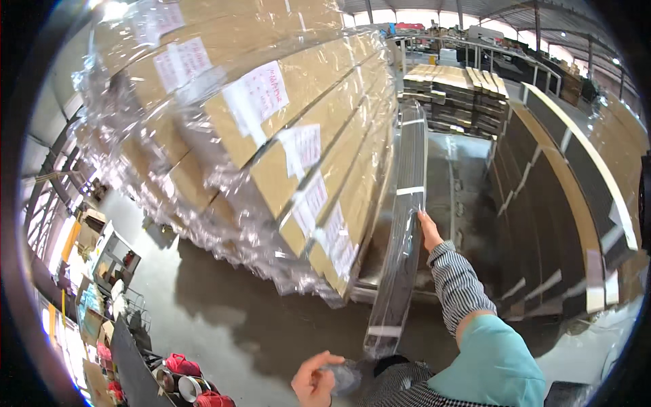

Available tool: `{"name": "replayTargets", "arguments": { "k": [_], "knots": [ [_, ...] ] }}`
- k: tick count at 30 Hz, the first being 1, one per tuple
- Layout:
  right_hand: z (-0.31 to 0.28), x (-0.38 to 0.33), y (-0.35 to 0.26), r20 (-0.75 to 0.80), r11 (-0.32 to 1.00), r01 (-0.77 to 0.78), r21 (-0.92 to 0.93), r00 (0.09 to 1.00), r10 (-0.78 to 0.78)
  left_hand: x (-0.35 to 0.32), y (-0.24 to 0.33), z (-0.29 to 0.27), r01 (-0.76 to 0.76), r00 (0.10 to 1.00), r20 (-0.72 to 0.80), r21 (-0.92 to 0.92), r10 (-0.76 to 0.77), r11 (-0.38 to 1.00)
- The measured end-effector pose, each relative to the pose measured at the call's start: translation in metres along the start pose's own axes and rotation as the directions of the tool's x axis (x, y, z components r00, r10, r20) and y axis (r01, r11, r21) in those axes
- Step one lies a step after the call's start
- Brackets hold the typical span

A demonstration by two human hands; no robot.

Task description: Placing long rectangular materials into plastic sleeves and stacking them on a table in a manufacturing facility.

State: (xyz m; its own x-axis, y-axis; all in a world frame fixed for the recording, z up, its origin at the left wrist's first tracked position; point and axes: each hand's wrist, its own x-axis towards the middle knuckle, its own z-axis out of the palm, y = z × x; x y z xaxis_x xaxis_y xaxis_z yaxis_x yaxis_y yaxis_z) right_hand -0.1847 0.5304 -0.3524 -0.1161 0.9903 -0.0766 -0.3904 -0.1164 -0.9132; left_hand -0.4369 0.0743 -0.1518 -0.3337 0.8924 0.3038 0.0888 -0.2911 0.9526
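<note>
A long, narrow, dark bundle (401,237) in clear plastic wrap, with white bands across it, stretches from near my body toward the back. Its right edge is in the grip of my right hand (430,232), about midway along; some of the fingers are hidden. My left hand (314,381) is low in the view, left of the bundle's near end, with its fingers curled. Crumpled clear plastic film (347,380) shows at these fingers, and they appear closed on it. Left of the bundle rises a tall stack of brown cardboard boxes (271,163) in clear wrap, with white paper labels.
To the right stand long dark panels (542,197) with pale edges and white bands. Behind the bundle is a stack of pale-topped boards (454,88), near a metal railing (485,46). Red items (182,364) and a dark panel (139,359) lie at the lower left.
</note>
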Motion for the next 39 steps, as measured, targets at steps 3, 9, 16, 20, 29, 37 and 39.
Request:
{"name": "replayTargets", "arguments": {
  "k": [3,9,16,20,29,37,39],
  "knots": [
    [-0.079,0.102,0.074,-0.123,0.97,-0.243,-0.024,0.963,0.238,0.047,-0.014,0.022,0.047,0.993,0.108,-0.036,-0.043,0.998],
    [-0.068,0.102,0.094,0.192,0.976,-0.217,-0.005,0.958,0.214,0.111,-0.037,0.065,0.029,0.94,0.342,-0.077,-0.001,0.997],
    [0.026,-0.128,-0.116,0.207,0.202,0.559,-0.804,0.582,-0.786,0.068,-0.028,0.085,0.155,0.912,0.402,-0.172,-0.074,0.973],
    [-0.054,-0.344,-0.282,0.283,-0.274,0.078,-0.959,0.151,-0.947,0.018,-0.018,0.114,0.353,0.88,0.468,-0.516,-0.088,0.781],
    [-0.18,-0.496,-0.282,-0.011,-0.303,-0.474,-0.827,0.552,-0.834,-0.083,0.08,0.167,0.45,0.825,0.563,-0.608,-0.045,0.654],
    [-0.155,-0.5,-0.296,-0.34,0.096,-0.421,-0.902,0.555,-0.759,-0.143,0.137,0.197,0.562,0.707,0.696,-0.661,0.127,0.497],
    [-0.159,-0.515,-0.3,-0.335,0.098,-0.404,-0.909,0.572,-0.749,-0.151,0.146,0.199,0.578,0.706,0.699,-0.662,0.113,0.477]
  ]
}}
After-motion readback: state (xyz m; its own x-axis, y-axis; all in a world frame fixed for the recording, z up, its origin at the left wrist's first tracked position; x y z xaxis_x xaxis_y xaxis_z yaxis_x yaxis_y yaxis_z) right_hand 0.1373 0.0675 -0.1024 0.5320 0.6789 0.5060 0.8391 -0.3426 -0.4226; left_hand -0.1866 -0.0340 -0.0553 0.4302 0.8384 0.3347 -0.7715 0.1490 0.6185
